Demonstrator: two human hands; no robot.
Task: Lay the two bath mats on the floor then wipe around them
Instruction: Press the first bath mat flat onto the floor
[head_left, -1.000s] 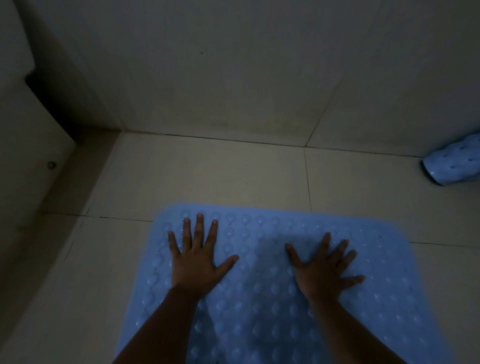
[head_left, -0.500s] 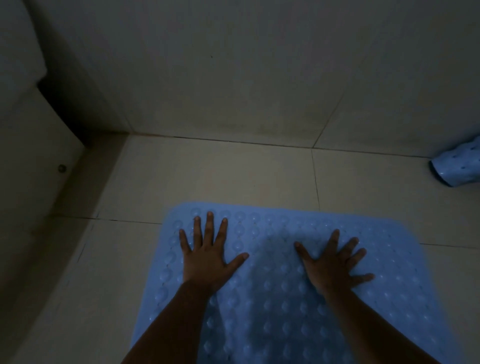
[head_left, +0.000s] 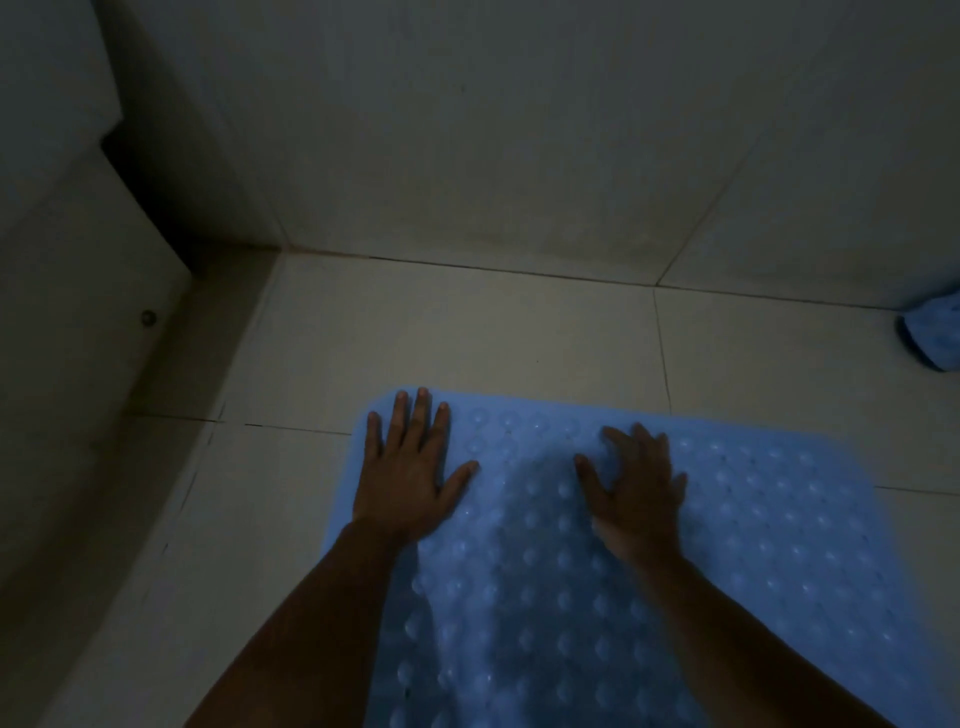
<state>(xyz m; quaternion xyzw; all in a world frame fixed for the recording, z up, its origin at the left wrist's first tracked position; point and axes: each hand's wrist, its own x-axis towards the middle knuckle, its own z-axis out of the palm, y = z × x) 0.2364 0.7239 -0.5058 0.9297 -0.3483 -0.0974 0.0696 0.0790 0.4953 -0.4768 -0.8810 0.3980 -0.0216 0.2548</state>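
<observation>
Both hands have slid toward the far left corner of the blue bath mat (head_left: 727, 519). Left hand (head_left: 410, 467) presses flat, fingers straight; right hand (head_left: 636, 483) is blurred, fingers spread. Second, rolled mat (head_left: 932, 335) is cut off at the floor's (head_left: 467, 332) right edge.

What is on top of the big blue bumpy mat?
Two hands lie on the blue mat: the left hand pressed flat near its far left corner, the right hand with fingers slightly bent. The mat hides the floor tiles beneath it.
</observation>
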